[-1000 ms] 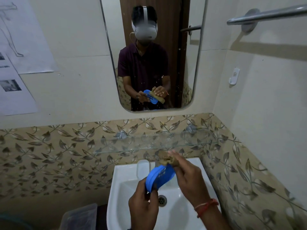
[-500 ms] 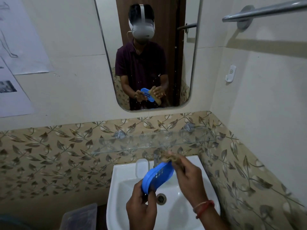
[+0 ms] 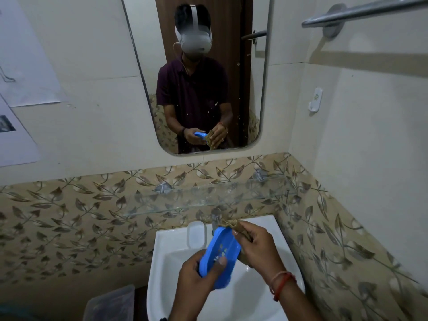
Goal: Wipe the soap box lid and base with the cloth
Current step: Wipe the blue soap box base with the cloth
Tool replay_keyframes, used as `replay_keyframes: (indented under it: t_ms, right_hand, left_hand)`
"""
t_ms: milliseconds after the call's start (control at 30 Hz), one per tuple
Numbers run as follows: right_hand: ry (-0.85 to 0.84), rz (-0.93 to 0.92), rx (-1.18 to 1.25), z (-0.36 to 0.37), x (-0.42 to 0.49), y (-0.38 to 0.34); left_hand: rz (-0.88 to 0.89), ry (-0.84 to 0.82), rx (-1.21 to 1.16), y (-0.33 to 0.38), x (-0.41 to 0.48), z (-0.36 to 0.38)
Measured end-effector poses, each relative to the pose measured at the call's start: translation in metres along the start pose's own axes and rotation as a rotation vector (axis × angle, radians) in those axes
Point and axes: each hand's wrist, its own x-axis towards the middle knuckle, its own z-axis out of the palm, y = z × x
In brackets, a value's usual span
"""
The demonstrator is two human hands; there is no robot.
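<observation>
- Tiled bathroom corner: stood over white washbasin (image 3: 166, 258), below glass shelf (image 3: 208, 200) and mirror (image 3: 259, 66)
- Held blue perforated soap box part (image 3: 222, 249) tilted above the basin, lower end gripped in left hand (image 3: 194, 279)
- Clutched brown cloth (image 3: 229, 223) in right hand (image 3: 259, 246), bunched against the part's upper edge
- Judged wiping under way on one part only; second part probably left, perhaps the pale piece (image 3: 196, 235) on the basin rim

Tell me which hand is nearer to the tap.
Right. The right hand, gripping the cloth, is just below-right of the tap; the left hand, holding the blue soap box part, is lower, over the sink.
</observation>
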Motion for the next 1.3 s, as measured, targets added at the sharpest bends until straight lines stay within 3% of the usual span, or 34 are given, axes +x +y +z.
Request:
replay_keyframes:
  t_ms: [67, 133, 400, 567, 667, 800, 1033, 1167, 1300]
  right_hand:
    - [-0.078, -0.009, -0.07, 0.001, 0.003, -0.002]
    - [-0.167, -0.026, -0.135, 0.006, 0.003, -0.008]
    - [-0.239, -0.027, -0.211, 0.024, 0.004, -0.02]
    - [0.037, 0.014, -0.041, 0.041, -0.018, -0.023]
    - [0.073, 0.024, 0.067, 0.057, -0.052, -0.019]
    - [0.079, 0.108, 0.173, 0.064, -0.074, -0.013]
    - [0.067, 0.074, 0.069, 0.049, -0.019, -0.026]
    - [0.076, 0.038, 0.078, 0.055, -0.04, -0.019]
    - [0.113, 0.13, 0.139, 0.068, -0.088, 0.0]
  left_hand:
    - [-0.168, -0.154, -0.185, 0.01, -0.001, -0.003]
    - [-0.229, -0.225, -0.227, 0.016, -0.001, -0.007]
    - [-0.193, 0.138, -0.233, 0.009, 0.016, -0.003]
    - [-0.097, 0.411, -0.365, 0.005, 0.018, -0.001]
    - [-0.01, 0.541, -0.388, 0.008, 0.024, -0.009]
    - [0.014, 0.517, -0.303, 0.003, 0.025, -0.016]
    - [-0.005, 0.405, -0.307, 0.0, 0.017, -0.004]
    - [-0.027, 0.47, -0.515, 0.004, 0.017, -0.005]
    - [-0.004, 0.593, -0.606, 0.004, 0.022, -0.012]
